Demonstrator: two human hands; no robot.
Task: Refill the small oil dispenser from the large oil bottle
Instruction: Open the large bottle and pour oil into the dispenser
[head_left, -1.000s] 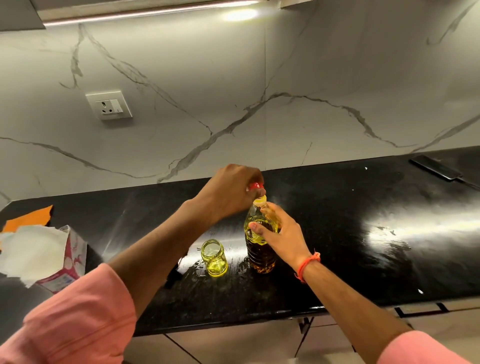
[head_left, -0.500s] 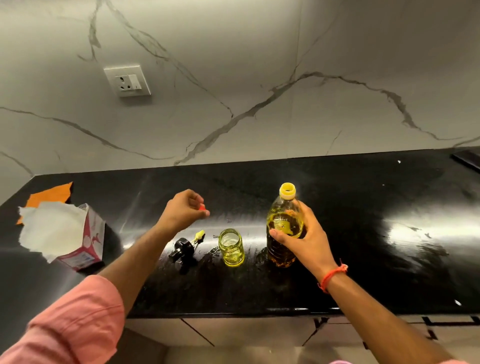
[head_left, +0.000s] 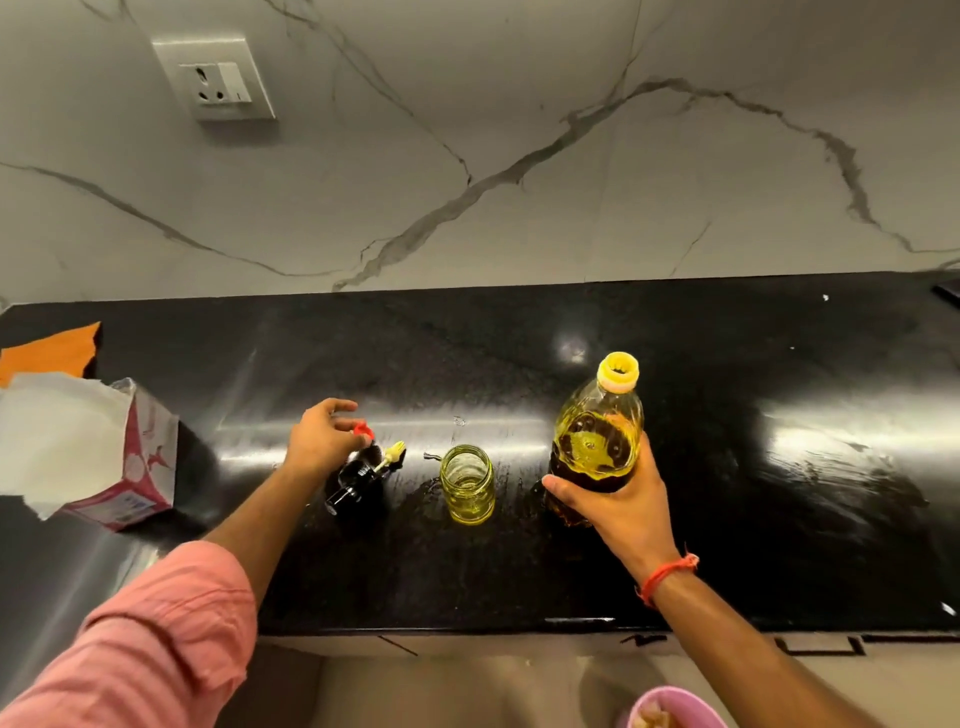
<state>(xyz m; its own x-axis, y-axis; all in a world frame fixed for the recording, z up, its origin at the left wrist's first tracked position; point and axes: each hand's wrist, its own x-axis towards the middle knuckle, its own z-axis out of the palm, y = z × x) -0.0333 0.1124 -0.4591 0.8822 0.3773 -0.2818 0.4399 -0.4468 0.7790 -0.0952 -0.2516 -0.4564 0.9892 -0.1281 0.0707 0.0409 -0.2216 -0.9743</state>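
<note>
Right hand (head_left: 618, 506) wraps large oil bottle (head_left: 597, 447), uncapped, upright on black counter (head_left: 727, 415). Small oil dispenser (head_left: 466, 483) open-mouthed at bottle's 9 o'clock. Left hand (head_left: 322, 441) pinches red cap (head_left: 362, 430) above black dispenser lid (head_left: 358, 475), further toward 9.

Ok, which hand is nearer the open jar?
Right. The right hand grips the oil bottle just right of the jar; the left hand is farther left, by the red cap.

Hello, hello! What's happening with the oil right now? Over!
Right hand grips open oil bottle. Left hand setting red cap down. Small jar open, nothing blocking it.
</note>
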